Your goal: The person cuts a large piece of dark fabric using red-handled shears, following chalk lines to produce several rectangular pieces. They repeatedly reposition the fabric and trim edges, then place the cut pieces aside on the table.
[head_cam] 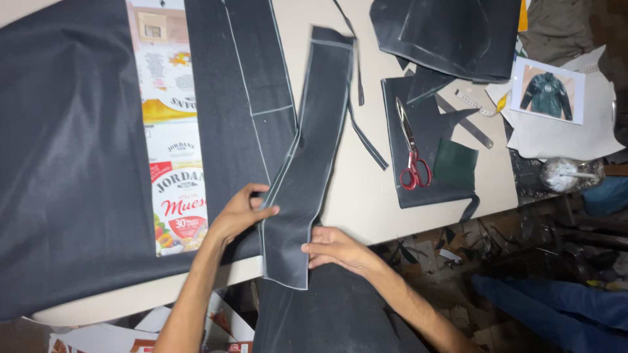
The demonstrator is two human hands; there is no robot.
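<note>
A long cut strip of dark denim (314,131) with chalk-white outlines lies across the pale table (366,189), running from the far middle to the near edge. My left hand (243,212) pinches the strip's left edge near its lower end. My right hand (333,248) presses flat on the strip's lower right edge, at the table's near edge. A larger dark denim panel (242,98) with chalk lines lies under and left of the strip.
A big dark cloth (65,150) covers the left of the table, beside flattened printed cardboard (173,131). Red-handled scissors (412,147) rest on dark fabric pieces at right, near a metal ruler (468,124), a jacket photo (548,91) and fabric scraps. The floor at right is cluttered.
</note>
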